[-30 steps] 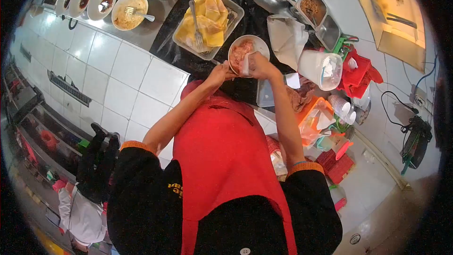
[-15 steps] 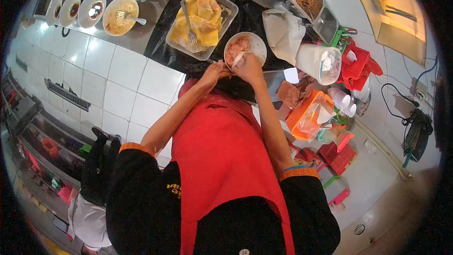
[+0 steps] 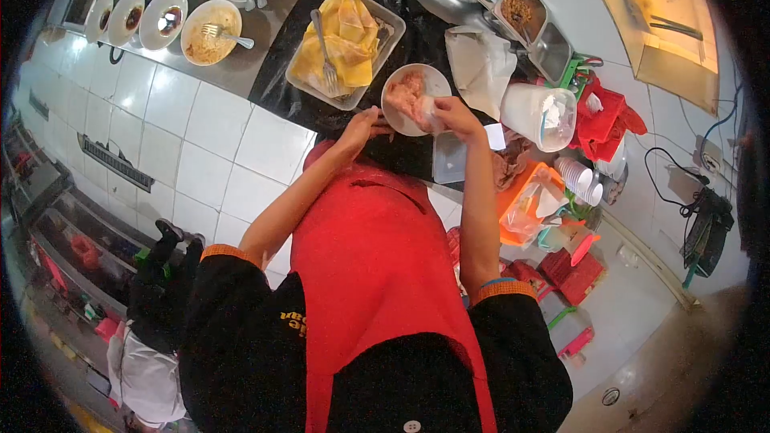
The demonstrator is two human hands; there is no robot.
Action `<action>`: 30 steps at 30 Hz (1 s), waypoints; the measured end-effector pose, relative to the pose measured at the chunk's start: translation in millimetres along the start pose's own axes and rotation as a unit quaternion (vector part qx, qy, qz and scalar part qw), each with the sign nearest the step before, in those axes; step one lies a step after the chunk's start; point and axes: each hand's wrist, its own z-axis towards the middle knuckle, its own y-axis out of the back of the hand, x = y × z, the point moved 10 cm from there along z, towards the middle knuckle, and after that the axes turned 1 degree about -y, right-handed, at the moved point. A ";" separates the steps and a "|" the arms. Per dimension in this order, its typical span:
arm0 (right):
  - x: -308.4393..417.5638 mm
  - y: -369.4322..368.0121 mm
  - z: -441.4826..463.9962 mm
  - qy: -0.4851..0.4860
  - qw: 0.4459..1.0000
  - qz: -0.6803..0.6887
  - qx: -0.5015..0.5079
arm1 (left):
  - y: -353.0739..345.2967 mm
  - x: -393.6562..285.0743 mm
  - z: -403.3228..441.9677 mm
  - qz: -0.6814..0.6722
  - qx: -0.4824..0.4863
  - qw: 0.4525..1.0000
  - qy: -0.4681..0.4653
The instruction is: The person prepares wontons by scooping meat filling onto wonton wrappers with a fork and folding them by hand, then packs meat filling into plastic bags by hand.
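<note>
My right hand (image 3: 457,119) is closed on a small whitish, translucent thing (image 3: 430,115) whose kind I cannot make out. It is at the right inner side of a white bowl (image 3: 440,82) of pink minced meat (image 3: 407,95). Just left of the bowl's near edge, my left hand (image 3: 361,131) has its fingers curled; whatever may be in them is hidden. Beyond my left hand stands a metal tray (image 3: 386,46) with a stack of yellow dough wrappers (image 3: 353,36). A fork (image 3: 324,50) lies on the wrappers.
Several bowls with dark sauce (image 3: 163,20) and a bowl with a fork (image 3: 210,42) line the counter at left. At right are a white paper bag (image 3: 480,64), a plastic tub (image 3: 545,116) and an orange basket (image 3: 521,204). Another person (image 3: 152,369) is at lower left.
My right hand has moved right, away from my left hand, with the whitish thing now at the meat. My left hand has shifted slightly down and left.
</note>
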 end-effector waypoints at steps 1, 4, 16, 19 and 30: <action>7.5 5.4 -6.1 0.026 1.000 -0.004 -0.005 | 0.5 -4.7 -2.6 -0.006 -0.017 1.000 -0.003; 21.2 20.9 -14.9 0.083 0.996 -0.001 -0.030 | 0.5 -5.3 -0.5 0.015 -0.022 1.000 -0.001; 96.7 -11.0 0.6 0.178 0.883 -0.354 -0.252 | -0.9 -1.0 1.9 0.006 -0.049 0.999 -0.010; 58.7 -5.5 37.6 0.120 0.926 -0.334 -0.131 | 6.2 6.7 6.2 0.005 -0.033 0.999 0.000; 61.6 -53.6 34.0 0.056 0.852 -0.502 -0.139 | -10.2 -12.6 -6.1 -0.053 0.016 0.998 0.005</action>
